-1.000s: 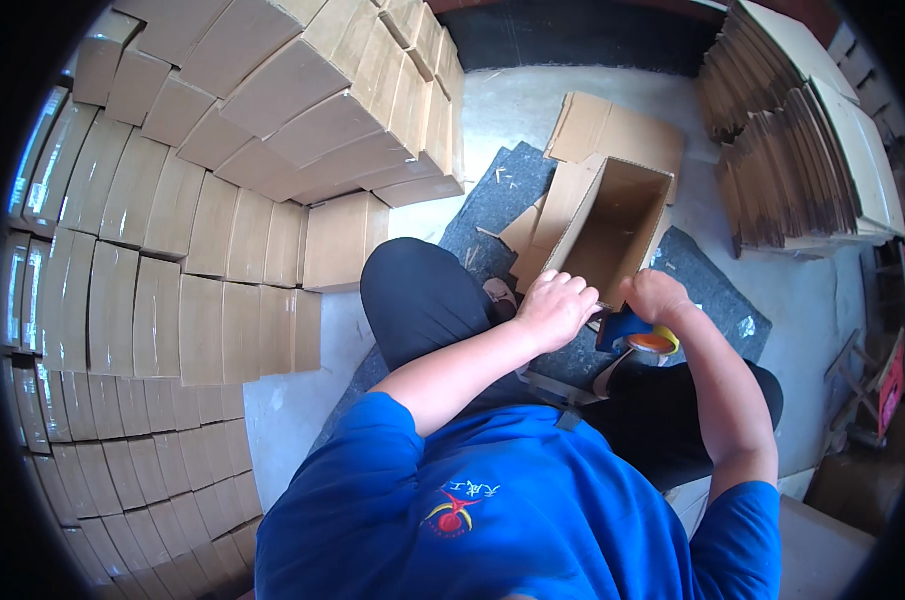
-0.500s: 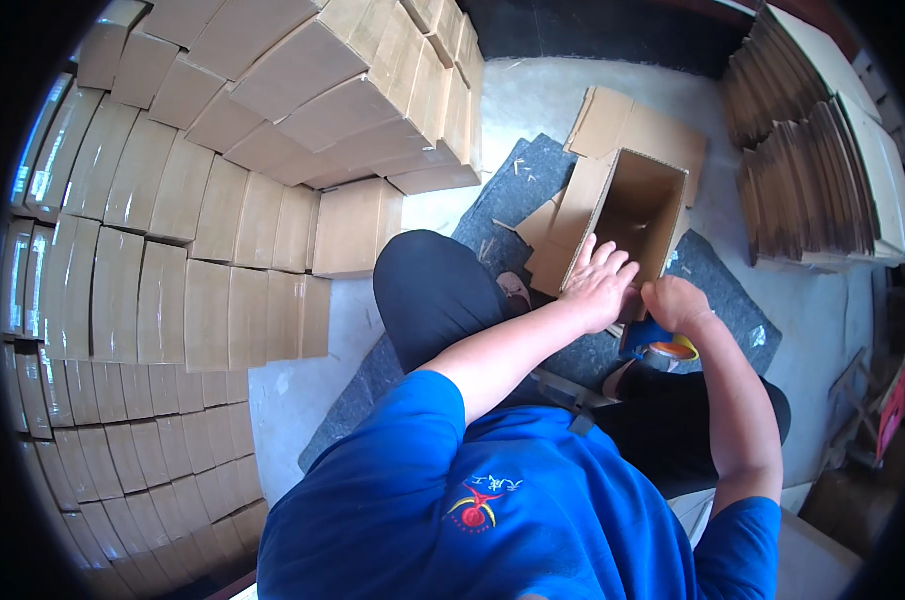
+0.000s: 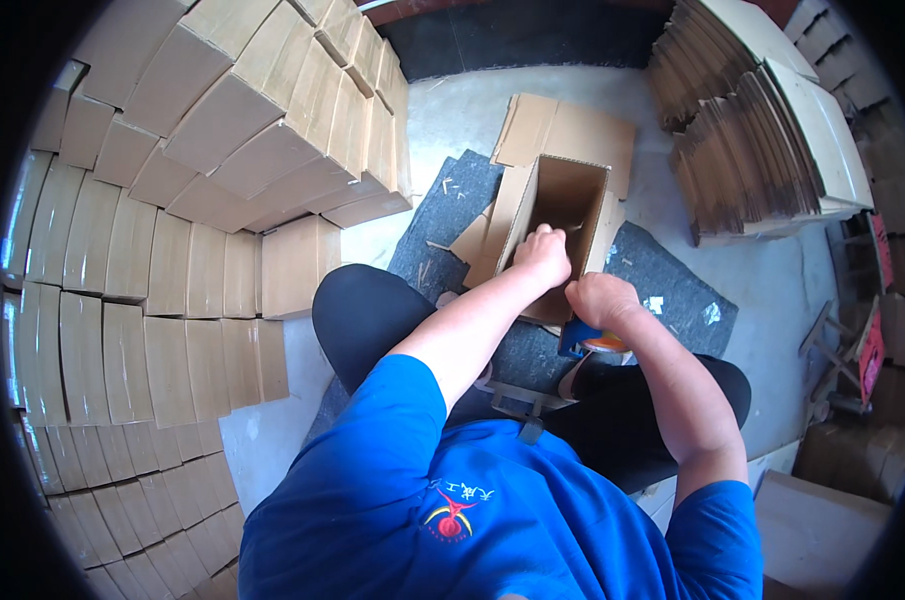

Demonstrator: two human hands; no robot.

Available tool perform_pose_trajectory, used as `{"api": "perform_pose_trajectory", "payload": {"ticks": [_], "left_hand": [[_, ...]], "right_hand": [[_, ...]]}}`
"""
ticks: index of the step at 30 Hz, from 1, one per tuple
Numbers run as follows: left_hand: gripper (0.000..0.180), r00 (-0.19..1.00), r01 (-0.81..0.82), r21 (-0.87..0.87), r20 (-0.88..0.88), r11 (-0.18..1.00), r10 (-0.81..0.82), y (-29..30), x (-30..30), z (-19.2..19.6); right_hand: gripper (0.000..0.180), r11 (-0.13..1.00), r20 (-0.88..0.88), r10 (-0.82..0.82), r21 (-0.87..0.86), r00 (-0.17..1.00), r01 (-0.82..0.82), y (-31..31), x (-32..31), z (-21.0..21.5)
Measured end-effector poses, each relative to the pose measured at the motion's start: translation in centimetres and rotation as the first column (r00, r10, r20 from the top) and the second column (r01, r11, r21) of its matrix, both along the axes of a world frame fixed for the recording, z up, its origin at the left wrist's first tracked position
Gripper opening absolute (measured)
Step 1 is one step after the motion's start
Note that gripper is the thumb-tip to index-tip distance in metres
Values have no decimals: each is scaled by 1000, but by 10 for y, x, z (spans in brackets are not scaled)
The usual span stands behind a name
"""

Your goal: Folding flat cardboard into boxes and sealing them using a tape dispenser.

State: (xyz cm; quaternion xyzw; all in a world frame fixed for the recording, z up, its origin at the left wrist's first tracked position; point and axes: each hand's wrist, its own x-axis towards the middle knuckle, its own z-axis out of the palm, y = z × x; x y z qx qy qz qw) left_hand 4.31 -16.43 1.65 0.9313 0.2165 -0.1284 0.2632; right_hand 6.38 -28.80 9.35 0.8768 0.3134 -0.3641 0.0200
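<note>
An open brown cardboard box point(image 3: 563, 200) lies on its side on a dark mat point(image 3: 673, 300) in front of my knees. My left hand point(image 3: 543, 255) rests on the box's near edge, fingers curled over a flap. My right hand point(image 3: 598, 300) is closed around a blue and orange tape dispenser point(image 3: 591, 345), held just below the box. A flat cardboard sheet point(image 3: 573, 130) lies behind the box.
Stacked closed cardboard boxes point(image 3: 173, 200) fill the whole left side. Piles of flat folded cartons point(image 3: 763, 120) stand at the upper right. Grey concrete floor point(image 3: 793, 290) shows to the right. A wooden piece point(image 3: 853, 350) leans at the far right.
My left hand has moved up from the box's lower side to its near edge. The box has swung more upright in view. My right hand kept the dispenser.
</note>
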Motion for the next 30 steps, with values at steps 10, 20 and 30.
{"api": "perform_pose_trajectory", "payload": {"ticks": [10, 20, 30], "left_hand": [[65, 832, 123, 254, 501, 959, -239, 44, 72, -4], [57, 929, 192, 319, 244, 928, -276, 27, 43, -20], [43, 953, 257, 90, 140, 962, -267, 31, 31, 15]], "right_hand": [[36, 1000, -58, -20, 2, 998, 20, -11, 5, 13], [32, 996, -27, 83, 38, 996, -82, -18, 14, 6], [28, 994, 14, 105, 31, 994, -105, -11, 6, -2]]}}
